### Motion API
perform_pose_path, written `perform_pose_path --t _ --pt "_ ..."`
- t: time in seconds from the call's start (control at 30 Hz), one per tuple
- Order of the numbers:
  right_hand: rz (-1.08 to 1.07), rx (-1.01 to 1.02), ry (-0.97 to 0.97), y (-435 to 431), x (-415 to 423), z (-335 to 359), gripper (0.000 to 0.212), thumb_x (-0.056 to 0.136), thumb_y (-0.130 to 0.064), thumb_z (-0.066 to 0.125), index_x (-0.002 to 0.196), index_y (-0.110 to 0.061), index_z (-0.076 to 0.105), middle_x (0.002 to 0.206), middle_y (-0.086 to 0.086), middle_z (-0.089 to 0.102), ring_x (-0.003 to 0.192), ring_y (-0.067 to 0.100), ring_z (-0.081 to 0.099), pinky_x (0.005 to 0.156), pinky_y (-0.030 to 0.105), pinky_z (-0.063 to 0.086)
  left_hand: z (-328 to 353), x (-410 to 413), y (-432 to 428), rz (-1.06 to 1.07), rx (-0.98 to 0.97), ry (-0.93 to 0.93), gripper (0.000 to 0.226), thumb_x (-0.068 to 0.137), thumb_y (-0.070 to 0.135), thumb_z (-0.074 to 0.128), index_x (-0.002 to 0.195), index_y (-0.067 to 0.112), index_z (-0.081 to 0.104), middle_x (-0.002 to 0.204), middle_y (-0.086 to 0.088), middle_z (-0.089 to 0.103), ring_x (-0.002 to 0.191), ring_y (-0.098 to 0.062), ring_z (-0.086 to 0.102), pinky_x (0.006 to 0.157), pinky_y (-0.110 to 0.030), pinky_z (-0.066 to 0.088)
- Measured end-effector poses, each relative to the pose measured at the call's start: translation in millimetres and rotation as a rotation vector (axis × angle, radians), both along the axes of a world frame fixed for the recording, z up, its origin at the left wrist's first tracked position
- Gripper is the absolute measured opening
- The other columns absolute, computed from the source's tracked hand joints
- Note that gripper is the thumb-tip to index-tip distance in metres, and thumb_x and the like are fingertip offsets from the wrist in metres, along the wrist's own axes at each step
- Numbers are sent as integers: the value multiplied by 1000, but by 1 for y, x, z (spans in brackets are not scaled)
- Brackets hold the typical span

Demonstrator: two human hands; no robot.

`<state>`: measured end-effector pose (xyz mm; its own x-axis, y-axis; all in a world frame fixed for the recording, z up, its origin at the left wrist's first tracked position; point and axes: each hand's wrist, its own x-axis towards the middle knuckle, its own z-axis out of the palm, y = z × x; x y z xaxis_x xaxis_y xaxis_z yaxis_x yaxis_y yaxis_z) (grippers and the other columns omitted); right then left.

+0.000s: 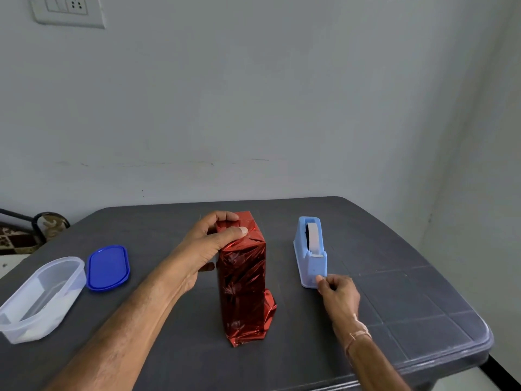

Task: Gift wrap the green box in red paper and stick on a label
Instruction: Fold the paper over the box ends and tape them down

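The box, fully covered in shiny red paper [244, 280], lies lengthwise at the middle of the dark table [394, 292]; none of its green shows. Loose crumpled paper sticks out at its near end. My left hand [208, 249] grips the far end, thumb pressing the folded paper on top. My right hand [337, 294] is by the near end of the light blue tape dispenser [310, 249], thumb and forefinger pinched together; whether a piece of tape is between them cannot be told. No label is visible.
A clear plastic container [42, 297] stands at the left with its blue lid [107, 268] lying beside it. The table's right edge curves off near my right forearm. A wall stands close behind the table.
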<state>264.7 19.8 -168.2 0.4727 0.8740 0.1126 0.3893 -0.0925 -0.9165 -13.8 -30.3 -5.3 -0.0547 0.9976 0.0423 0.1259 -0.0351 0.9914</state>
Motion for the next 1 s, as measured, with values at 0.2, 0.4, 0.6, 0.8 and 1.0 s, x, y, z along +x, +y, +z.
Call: perform_pose_path --t 0.2,0.4,0.6,0.8,1.0 --pt "124 101 408 -31 -11 29 25 99 -29 67 92 -5 69 93 11 73 86 20 70 81 43 62 6 -1 3 -45 19 8 31 79 37 87 105 38 71 119 0 69 111 -24 65 85 -33 45" --pt "780 144 547 -40 -50 131 34 102 -28 59 114 3 61 115 13 74 106 30 73 87 40 62 11 6 -1 -76 29 -7 32 85 27 81 114 32 69 121 -1 66 103 -18 64 72 -20 47" --pt "981 31 412 -14 -59 168 38 106 -28 53 124 6 53 124 13 72 110 44 70 100 54 56 8 -2 -2 -38 63 -12 35 81 28 84 108 32 63 123 -1 67 109 -22 67 74 -22 50" --pt "1166 -170 154 6 -56 211 33 108 -31 49 119 -1 59 118 15 72 100 34 74 89 42 61 11 1 -2 -56 58 28 21 84 24 83 102 25 74 113 -5 75 97 -19 71 68 -15 54" --pt "1267 -338 -245 24 -67 250 40 107 -42 47 110 -6 64 113 12 74 104 32 74 90 44 61 15 2 -2 -86 35 7 26 83 26 84 108 31 77 113 3 76 94 -7 73 66 -12 52"
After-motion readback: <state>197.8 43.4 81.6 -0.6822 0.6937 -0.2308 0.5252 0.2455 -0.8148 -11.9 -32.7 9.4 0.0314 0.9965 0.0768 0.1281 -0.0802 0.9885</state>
